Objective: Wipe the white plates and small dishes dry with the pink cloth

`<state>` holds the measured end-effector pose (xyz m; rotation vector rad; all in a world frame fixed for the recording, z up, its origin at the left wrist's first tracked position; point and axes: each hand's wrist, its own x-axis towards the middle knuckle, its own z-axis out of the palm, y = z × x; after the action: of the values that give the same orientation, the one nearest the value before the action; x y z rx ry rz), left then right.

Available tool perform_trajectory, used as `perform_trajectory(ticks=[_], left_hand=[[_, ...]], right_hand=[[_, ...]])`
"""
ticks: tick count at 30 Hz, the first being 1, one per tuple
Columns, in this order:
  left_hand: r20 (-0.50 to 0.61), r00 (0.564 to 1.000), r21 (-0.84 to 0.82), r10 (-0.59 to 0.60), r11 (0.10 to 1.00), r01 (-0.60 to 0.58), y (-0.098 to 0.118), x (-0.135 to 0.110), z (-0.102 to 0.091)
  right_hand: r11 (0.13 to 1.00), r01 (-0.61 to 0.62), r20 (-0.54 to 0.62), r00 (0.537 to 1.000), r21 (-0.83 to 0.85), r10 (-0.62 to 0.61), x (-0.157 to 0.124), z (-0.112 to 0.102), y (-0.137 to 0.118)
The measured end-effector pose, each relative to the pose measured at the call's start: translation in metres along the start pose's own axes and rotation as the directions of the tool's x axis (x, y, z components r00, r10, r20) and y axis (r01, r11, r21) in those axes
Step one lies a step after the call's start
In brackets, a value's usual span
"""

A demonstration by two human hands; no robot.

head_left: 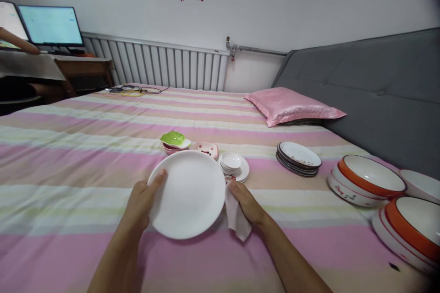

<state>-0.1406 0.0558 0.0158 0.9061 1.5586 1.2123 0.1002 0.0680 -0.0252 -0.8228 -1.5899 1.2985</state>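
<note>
A round white plate (pixel 187 194) is held above the striped bed, tilted toward me. My left hand (pixel 141 201) grips its left rim, thumb on the face and fingers behind. My right hand (pixel 245 201) is closed on a white cloth (pixel 236 219) at the plate's right edge; the cloth hangs down below the hand.
Behind the plate lie a green leaf dish (pixel 174 138) on pink saucers, a pink dish (pixel 206 149) and small white saucers (pixel 233 165). A stack of dark-rimmed plates (pixel 298 158) and orange-and-white bowls (pixel 366 178) sit to the right. A pink pillow (pixel 292 105) lies by the grey headboard.
</note>
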Motion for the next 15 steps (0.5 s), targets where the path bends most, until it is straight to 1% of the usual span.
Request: perform_trajectory(ticks=[3, 5, 7, 9, 11, 12, 13, 15], left_hand=[[-0.114, 0.993, -0.206, -0.032, 0.979, 0.008, 0.002, 0.002, -0.008], [-0.187, 0.981, -0.314, -0.043, 0.949, -0.019, 0.004, 0.003, -0.009], [-0.228, 0.972, -0.355, -0.051, 0.934, -0.035, 0.007, 0.000, -0.003], [-0.238, 0.969, -0.350, -0.067, 0.936, -0.021, 0.011, -0.006, 0.009], [-0.235, 0.967, -0.339, -0.096, 0.941, 0.011, 0.014, -0.017, 0.028], [-0.227, 0.971, -0.343, -0.078, 0.939, -0.005, 0.016, -0.022, 0.038], [-0.224, 0.973, -0.344, -0.060, 0.939, -0.021, 0.017, -0.029, 0.047], [-0.252, 0.967, -0.305, -0.042, 0.952, -0.038, 0.016, -0.039, 0.062]], right_hand=[[0.994, 0.052, 0.083, 0.996, -0.091, -0.045, -0.001, -0.005, -0.009], [0.985, 0.081, 0.081, 0.994, -0.155, -0.069, -0.002, -0.007, -0.015], [0.984, 0.084, 0.077, 0.994, -0.155, -0.073, -0.004, -0.007, -0.023], [0.995, 0.070, 0.130, 0.990, -0.076, -0.060, -0.007, -0.006, -0.031], [0.999, 0.032, 0.186, 0.982, 0.020, -0.035, -0.010, -0.005, -0.038], [0.999, 0.010, 0.186, 0.982, 0.050, -0.019, -0.011, -0.006, -0.041], [0.998, -0.013, 0.161, 0.987, 0.066, 0.002, -0.011, -0.007, -0.042], [0.996, -0.060, 0.058, 0.997, 0.069, 0.056, -0.010, -0.011, -0.042]])
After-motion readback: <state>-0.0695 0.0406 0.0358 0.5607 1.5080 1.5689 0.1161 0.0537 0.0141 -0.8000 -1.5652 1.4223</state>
